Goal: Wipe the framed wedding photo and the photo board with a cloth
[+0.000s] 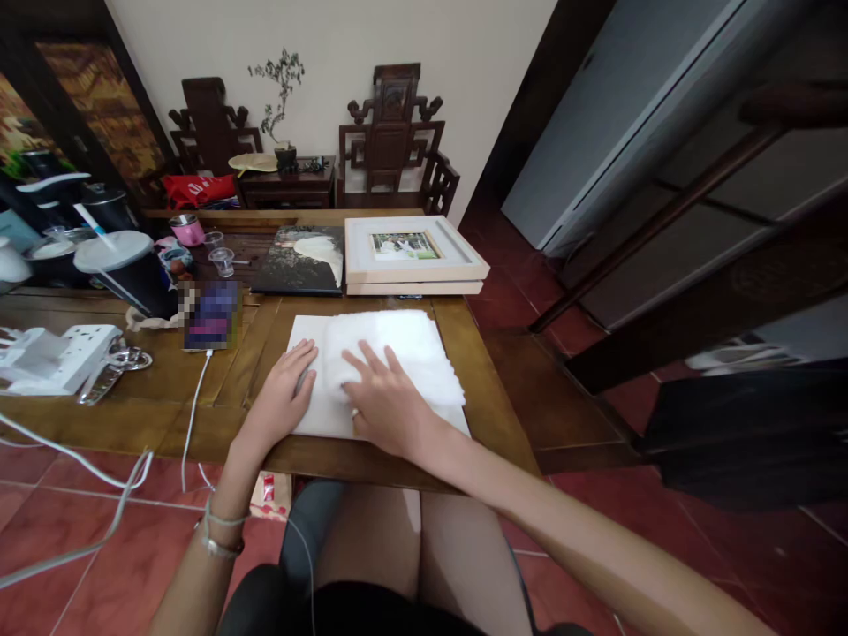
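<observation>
A folded white fluffy cloth [417, 353] lies on a flat white board [331, 424] near the table's front edge. My right hand [390, 397] rests on top of the cloth with its fingers spread; one finger wears a ring. Against the board's left edge, my left hand [288, 384] lies flat with its fingers stretched out, apart from the cloth. Most of the board's surface is covered by the cloth and my hands.
Behind the board are a dark photo album [298, 261] and stacked framed pictures [417, 252]. To the left stand a lidded black cup [136, 274], a charging phone [212, 318] and a white power strip [72, 358]. White cables [119, 521] hang off the wooden table [490, 389].
</observation>
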The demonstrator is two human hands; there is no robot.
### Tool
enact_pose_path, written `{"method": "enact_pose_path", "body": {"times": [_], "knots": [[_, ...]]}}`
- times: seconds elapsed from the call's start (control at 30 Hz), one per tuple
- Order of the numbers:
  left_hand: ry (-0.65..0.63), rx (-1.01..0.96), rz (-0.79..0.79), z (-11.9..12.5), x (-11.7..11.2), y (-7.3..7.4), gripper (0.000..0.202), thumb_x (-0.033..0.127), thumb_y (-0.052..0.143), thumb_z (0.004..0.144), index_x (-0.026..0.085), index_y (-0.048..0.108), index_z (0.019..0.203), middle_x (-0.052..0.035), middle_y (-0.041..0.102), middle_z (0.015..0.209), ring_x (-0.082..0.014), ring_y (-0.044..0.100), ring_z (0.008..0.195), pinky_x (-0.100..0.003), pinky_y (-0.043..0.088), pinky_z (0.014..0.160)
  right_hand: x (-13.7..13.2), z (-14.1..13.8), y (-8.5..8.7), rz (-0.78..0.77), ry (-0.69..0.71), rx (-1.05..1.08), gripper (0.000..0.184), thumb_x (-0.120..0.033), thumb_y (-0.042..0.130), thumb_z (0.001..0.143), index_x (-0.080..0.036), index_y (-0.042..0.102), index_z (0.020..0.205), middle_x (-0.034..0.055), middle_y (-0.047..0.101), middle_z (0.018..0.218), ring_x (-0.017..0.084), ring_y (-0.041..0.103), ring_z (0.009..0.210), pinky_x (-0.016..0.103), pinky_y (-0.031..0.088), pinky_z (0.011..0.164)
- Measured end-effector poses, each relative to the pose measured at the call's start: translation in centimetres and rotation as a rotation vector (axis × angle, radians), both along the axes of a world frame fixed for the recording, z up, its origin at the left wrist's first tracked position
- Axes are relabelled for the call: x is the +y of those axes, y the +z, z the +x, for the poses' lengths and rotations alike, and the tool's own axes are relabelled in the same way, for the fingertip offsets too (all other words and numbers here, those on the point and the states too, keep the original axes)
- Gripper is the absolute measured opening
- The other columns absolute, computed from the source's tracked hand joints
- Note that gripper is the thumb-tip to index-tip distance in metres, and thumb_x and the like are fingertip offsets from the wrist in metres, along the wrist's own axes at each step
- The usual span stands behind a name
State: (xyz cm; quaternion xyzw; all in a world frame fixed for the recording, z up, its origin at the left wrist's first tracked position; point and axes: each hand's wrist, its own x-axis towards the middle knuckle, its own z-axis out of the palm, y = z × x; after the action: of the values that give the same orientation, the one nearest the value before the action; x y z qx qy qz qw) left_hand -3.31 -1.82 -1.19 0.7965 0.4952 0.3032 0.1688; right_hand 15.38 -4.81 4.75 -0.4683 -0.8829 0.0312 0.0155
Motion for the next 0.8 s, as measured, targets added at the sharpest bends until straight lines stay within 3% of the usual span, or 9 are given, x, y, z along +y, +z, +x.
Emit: {"method": "enact_pose_path", "body": {"times": [0.13,0.2,0.37,0.47,0.53,0.67,0.8], "knots": [[0.019,-0.05,-0.017,0.2,-0.3,0.8,0.044,0.034,0.04,0.094,0.014,0.055,0.13,-0.0139,0.052,0.14,-0.0241,0.043,0.135,-0.047,0.029,0.115,2.4,-1.7,0.2,0.017,-0.11,-0.007,0.04,-0.016,0.043,0.088,-0.011,0.064,0.122,0.0202,0.04,0.148,0.043,0.028,0.138,0.063,0.026,0.107],[0.039,-0.128,-0.051,0.1,-0.5,1.3,0.047,0.037,0.036,0.095,0.016,0.052,0.134,-0.0116,0.05,0.142,-0.0229,0.043,0.135,-0.045,0.028,0.116,2.5,-2.6,0.0,0.05,-0.095,0.017,0.039,-0.018,0.042,0.089,-0.012,0.066,0.119,0.02,0.04,0.147,0.045,0.029,0.137,0.066,0.025,0.105],[0.114,-0.342,-0.103,-0.2,-0.7,1.9,0.054,0.044,0.023,0.099,0.017,0.04,0.143,-0.0067,0.038,0.152,-0.0195,0.031,0.142,-0.039,0.023,0.118,-0.2,-2.8,-1.3,0.064,0.254,0.095,0.03,-0.023,0.051,0.084,-0.018,0.072,0.105,0.014,0.041,0.148,0.042,0.028,0.138,0.065,0.017,0.109],[0.133,-0.308,-0.041,-0.2,-0.5,1.4,0.053,0.042,0.022,0.1,0.015,0.041,0.142,-0.0077,0.038,0.152,-0.0189,0.029,0.142,-0.039,0.021,0.119,-2.7,-1.2,-1.4,-0.051,0.422,0.101,0.028,-0.027,0.058,0.079,-0.019,0.072,0.102,0.0126,0.039,0.149,0.041,0.023,0.14,0.065,0.015,0.11],[0.101,-0.248,-0.025,0.0,-0.3,1.1,0.053,0.04,0.022,0.101,0.013,0.044,0.14,-0.0096,0.039,0.151,-0.0188,0.032,0.141,-0.038,0.023,0.119,-4.1,0.3,-1.0,-0.127,0.457,0.097,0.029,-0.029,0.06,0.076,-0.017,0.072,0.101,0.0132,0.037,0.151,0.041,0.019,0.141,0.063,0.013,0.112],[0.036,-0.086,-0.042,0.3,-0.2,0.6,0.051,0.037,0.027,0.1,0.009,0.05,0.135,-0.0144,0.045,0.146,-0.021,0.036,0.139,-0.042,0.025,0.118,-4.5,2.3,0.3,-0.189,0.321,0.079,0.025,-0.027,0.057,0.078,-0.019,0.072,0.096,0.0101,0.048,0.144,0.033,0.028,0.14,0.051,0.018,0.115],[0.029,0.012,-0.025,0.5,-0.2,0.4,0.048,0.034,0.033,0.097,0.007,0.054,0.131,-0.0168,0.049,0.142,-0.0247,0.038,0.138,-0.047,0.028,0.116,-1.4,1.9,1.6,-0.083,0.093,0.051,0.027,-0.016,0.051,0.08,-0.017,0.07,0.1,0.0119,0.055,0.136,0.03,0.038,0.134,0.047,0.027,0.111]]}}
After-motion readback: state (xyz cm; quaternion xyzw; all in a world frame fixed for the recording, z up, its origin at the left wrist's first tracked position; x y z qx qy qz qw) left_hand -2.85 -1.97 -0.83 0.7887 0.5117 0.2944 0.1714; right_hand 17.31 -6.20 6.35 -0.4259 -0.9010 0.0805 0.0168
